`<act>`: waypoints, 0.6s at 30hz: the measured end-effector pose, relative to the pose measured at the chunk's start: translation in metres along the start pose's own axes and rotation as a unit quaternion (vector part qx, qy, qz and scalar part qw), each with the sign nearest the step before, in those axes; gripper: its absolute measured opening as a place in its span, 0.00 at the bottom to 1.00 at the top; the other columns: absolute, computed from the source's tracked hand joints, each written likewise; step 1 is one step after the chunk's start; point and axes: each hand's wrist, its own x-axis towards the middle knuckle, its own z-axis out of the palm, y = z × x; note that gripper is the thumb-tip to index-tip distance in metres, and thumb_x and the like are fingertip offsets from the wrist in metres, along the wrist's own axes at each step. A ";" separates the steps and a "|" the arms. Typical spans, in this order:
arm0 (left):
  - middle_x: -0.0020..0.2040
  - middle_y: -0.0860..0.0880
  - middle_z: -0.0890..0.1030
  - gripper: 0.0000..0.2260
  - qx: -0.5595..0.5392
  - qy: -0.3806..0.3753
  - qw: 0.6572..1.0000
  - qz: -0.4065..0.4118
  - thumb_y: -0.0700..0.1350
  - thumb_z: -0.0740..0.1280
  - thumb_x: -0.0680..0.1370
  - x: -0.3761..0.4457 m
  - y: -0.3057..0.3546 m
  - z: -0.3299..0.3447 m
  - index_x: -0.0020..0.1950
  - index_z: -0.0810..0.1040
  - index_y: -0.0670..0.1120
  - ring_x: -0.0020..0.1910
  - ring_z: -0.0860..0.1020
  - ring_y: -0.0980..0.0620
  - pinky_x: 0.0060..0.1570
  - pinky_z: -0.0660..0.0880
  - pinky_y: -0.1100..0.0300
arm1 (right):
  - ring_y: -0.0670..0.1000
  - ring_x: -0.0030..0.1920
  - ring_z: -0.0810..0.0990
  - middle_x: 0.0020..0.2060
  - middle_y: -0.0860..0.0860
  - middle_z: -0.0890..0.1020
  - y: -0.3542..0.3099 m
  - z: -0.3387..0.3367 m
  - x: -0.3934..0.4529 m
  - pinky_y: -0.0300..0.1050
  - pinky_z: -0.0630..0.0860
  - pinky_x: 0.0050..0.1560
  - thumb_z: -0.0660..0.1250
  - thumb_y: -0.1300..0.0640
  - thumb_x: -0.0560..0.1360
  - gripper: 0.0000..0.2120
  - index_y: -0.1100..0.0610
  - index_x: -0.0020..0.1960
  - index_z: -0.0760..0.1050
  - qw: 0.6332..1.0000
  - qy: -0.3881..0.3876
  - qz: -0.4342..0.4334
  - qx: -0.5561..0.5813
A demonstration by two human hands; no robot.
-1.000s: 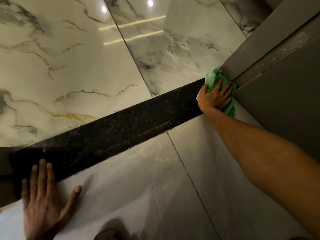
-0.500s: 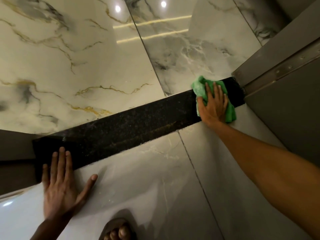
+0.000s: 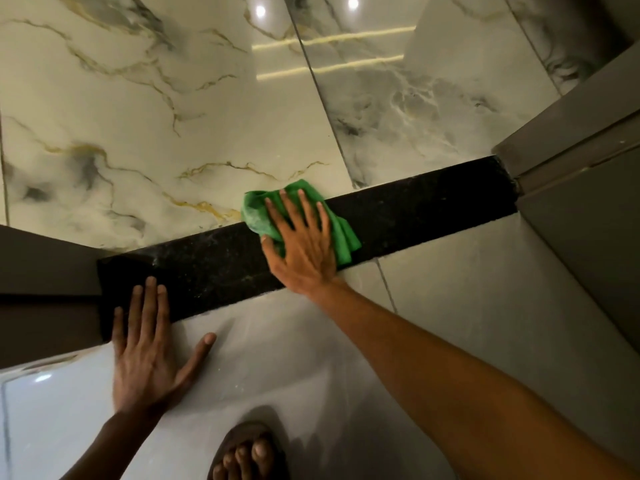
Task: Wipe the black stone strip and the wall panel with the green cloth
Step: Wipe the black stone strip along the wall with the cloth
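Green cloth lies bunched under my flat, spread right hand on the black stone strip. Toward nine o'clock it could slip free, being pressed, not gripped.

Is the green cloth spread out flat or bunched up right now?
Bunched up. The green cloth shows folds and crumpled lumps under the right hand, whose straight fingers press it onto the black stone strip.

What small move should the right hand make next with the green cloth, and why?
Probably slide the green cloth further left along the black stone strip. The right hand presses it flat near the middle, and pale specks show toward the left hand.
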 end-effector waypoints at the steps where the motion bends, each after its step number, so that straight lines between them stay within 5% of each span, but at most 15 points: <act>1: 0.94 0.47 0.44 0.51 0.001 0.000 1.000 0.001 0.77 0.49 0.82 0.000 0.001 0.000 0.93 0.46 0.43 0.94 0.45 0.45 0.90 0.46 0.36 | 0.58 0.89 0.52 0.88 0.51 0.57 -0.010 0.003 -0.001 0.66 0.51 0.86 0.54 0.37 0.84 0.35 0.45 0.88 0.56 1.000 -0.002 -0.006 0.006; 18: 0.94 0.42 0.46 0.52 0.014 0.009 1.000 -0.005 0.78 0.49 0.82 0.000 0.004 -0.001 0.93 0.48 0.41 0.94 0.45 0.43 0.90 0.47 0.37 | 0.59 0.88 0.51 0.88 0.47 0.58 -0.104 0.029 0.004 0.67 0.45 0.86 0.56 0.40 0.82 0.30 0.38 0.85 0.63 0.982 -0.074 -0.167 0.052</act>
